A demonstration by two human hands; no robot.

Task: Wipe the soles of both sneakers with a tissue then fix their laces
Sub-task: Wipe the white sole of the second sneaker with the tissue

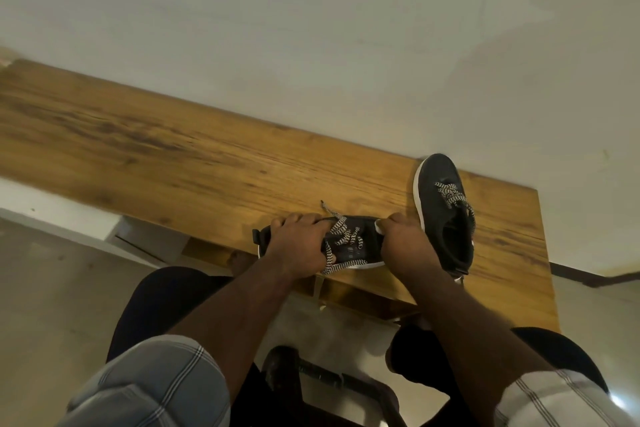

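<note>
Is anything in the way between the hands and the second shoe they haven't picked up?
Nothing visible. The second sneaker stands upright on the wooden table, just beyond the right hand. Both hands hold the near sneaker, the left hand at its heel end.

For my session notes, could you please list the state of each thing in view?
Near sneaker: on the table edge, gripped by both hands, laces loose.
Far sneaker: upright, untouched.
Tissue: held under the right hand.
Left hand: grips the heel end.
</note>
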